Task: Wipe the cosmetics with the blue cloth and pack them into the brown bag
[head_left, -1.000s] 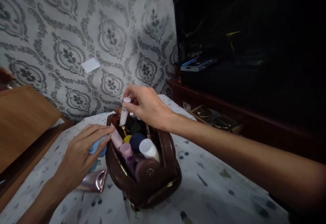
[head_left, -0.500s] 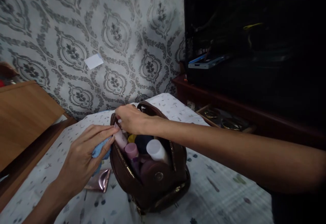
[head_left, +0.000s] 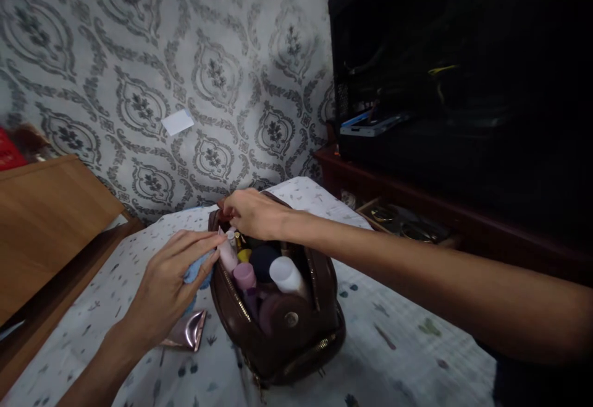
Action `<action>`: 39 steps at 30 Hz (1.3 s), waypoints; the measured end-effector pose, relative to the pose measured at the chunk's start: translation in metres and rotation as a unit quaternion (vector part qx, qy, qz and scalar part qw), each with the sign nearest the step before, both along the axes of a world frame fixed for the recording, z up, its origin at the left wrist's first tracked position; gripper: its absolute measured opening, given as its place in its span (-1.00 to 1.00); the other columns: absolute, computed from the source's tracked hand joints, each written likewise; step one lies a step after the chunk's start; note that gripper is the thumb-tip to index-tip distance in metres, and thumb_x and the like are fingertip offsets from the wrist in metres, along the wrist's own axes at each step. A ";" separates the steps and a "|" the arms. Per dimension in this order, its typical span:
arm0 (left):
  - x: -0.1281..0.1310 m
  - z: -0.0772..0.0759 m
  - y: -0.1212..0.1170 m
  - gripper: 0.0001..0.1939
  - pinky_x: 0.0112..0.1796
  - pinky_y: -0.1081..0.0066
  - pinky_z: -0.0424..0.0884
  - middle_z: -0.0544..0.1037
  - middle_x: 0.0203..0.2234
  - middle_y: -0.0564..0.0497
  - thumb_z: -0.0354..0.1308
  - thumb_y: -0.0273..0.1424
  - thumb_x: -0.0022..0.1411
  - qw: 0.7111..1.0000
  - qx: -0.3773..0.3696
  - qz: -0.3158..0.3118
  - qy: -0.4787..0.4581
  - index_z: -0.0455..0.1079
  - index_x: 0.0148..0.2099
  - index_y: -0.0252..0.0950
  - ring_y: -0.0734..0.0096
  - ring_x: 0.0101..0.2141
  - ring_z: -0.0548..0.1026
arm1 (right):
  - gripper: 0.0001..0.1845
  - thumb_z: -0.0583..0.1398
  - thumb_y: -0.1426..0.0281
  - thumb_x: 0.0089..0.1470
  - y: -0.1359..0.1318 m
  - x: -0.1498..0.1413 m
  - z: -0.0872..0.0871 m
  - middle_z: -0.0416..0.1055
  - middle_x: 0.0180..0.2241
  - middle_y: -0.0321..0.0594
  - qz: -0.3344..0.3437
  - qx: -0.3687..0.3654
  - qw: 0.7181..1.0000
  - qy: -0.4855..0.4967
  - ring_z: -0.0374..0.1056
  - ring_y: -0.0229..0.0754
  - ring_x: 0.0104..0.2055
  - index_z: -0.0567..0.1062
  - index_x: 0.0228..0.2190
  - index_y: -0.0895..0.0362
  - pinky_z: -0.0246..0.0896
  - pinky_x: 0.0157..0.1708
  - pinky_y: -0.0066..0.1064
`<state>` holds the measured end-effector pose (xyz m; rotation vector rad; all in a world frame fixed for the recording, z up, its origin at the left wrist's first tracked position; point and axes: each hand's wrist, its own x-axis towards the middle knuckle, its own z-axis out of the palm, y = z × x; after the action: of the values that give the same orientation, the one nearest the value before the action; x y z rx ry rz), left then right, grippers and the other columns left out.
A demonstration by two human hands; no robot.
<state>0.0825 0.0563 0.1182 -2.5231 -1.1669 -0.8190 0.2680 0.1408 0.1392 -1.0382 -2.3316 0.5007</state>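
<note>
A brown leather handbag (head_left: 296, 348) with gold zips stands unzipped on the bed. My left hand (head_left: 173, 274) is at its left rim, thumb and fingers closed on the top end of a pale pink tube (head_left: 227, 255) inside the bag. Part of a blue cloth-like thing (head_left: 198, 271) shows beneath this hand. My right hand (head_left: 257, 213) reaches across the bag, its fingers curled at the far rim; the fingertips are partly hidden. Inside stand a pink-capped bottle (head_left: 244, 276), a white-capped bottle (head_left: 286, 274), a dark blue item (head_left: 265, 263) and a yellow item (head_left: 244, 255).
A shiny rose-gold pouch (head_left: 188, 331) lies on the patterned bedsheet (head_left: 389, 357) left of the bag. A wooden panel (head_left: 55, 228) rises at the left. At the right, a large dark screen (head_left: 454, 166) stands over an open drawer (head_left: 403, 228).
My right hand has lifted slightly and shifted at the bag's far end, so small bottle tops beneath it show more. My left hand stays on the tube. The camera view has shifted a little.
</note>
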 end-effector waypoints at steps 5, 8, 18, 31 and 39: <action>0.000 0.001 -0.001 -0.69 -0.03 0.33 0.46 0.60 -0.07 -0.03 0.04 -0.30 0.39 1.000 -0.017 0.007 0.006 0.48 0.10 -0.15 0.28 -0.05 0.52 | -0.77 0.16 0.64 0.06 -0.024 0.030 0.015 0.47 -0.47 -0.29 -0.036 0.013 0.994 0.099 0.35 -0.30 -0.42 0.58 -0.31 0.20 0.17 -0.33 -0.49; 0.003 0.001 -0.003 -0.65 0.00 0.30 0.45 0.57 -0.03 -0.04 -0.01 -0.28 0.40 0.999 -0.045 0.015 -0.005 0.43 0.15 -0.14 0.27 -0.01 0.50 | -0.76 0.14 0.63 0.09 -0.044 0.043 0.016 0.43 -0.53 -0.34 -0.039 0.031 0.989 0.143 0.32 -0.31 -0.45 0.59 -0.30 0.20 0.15 -0.34 -0.49; -0.042 -0.032 -0.036 -0.66 0.00 0.28 0.44 0.56 -0.03 -0.08 -0.03 -0.20 0.38 0.984 -0.077 0.101 -0.125 0.42 0.05 -0.22 0.21 -0.02 0.52 | -0.83 0.14 0.52 0.13 -0.122 0.053 -0.001 0.50 -0.50 -0.30 0.006 -0.006 0.963 0.270 0.39 -0.30 -0.49 0.55 -0.33 0.17 0.21 -0.47 -0.52; -0.220 -0.104 -0.117 -0.63 -0.01 0.21 0.40 0.55 -0.13 -0.12 -0.12 -0.22 0.33 0.895 -0.043 0.408 -0.175 0.44 -0.06 -0.28 0.16 -0.09 0.50 | -0.77 0.11 0.48 0.17 -0.184 -0.040 -0.081 0.57 -0.34 -0.18 0.162 -0.111 0.977 0.077 0.45 -0.19 -0.32 0.58 -0.28 0.17 0.24 -0.30 -0.43; -0.271 -0.116 -0.100 -0.51 0.01 0.15 0.39 0.43 0.07 -0.26 -0.08 -0.24 0.31 0.775 -0.174 0.594 -0.126 0.35 0.21 -0.26 0.01 0.11 0.40 | -0.78 0.12 0.49 0.14 -0.183 -0.105 -0.104 0.55 -0.43 -0.20 0.208 -0.178 0.958 0.085 0.45 -0.22 -0.39 0.59 -0.30 0.18 0.25 -0.35 -0.45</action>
<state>-0.1881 -0.0434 0.0021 -1.2665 -2.6859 -0.5574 0.1632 -0.0421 0.0354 -0.6088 -2.3545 1.1588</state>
